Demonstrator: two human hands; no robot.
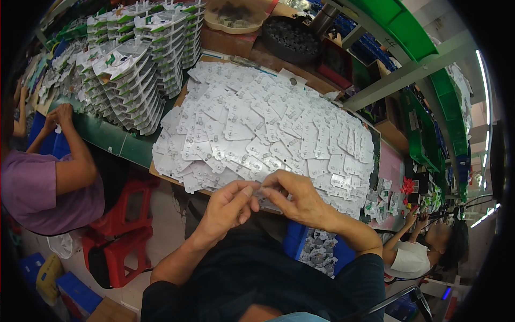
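My left hand (229, 208) and my right hand (298, 199) meet at the near edge of a wide spread of white plastic plates (257, 129). Both are closed, thumbs and fingertips pinched together. Whatever lies between the fingertips is too small to make out. The plates overlap in a thick layer and carry small raised posts and holes. They lie just beyond my fingers, on a board whose brown edge shows at the left.
Tall stacks of white and green parts (126, 70) stand at the far left. Behind the plates are a round black tray (291, 40) of small dark pieces and a beige bowl (234, 15). A blue bin (294, 239) sits by my lap. Co-workers sit left and right; red stools (123, 252) stand left.
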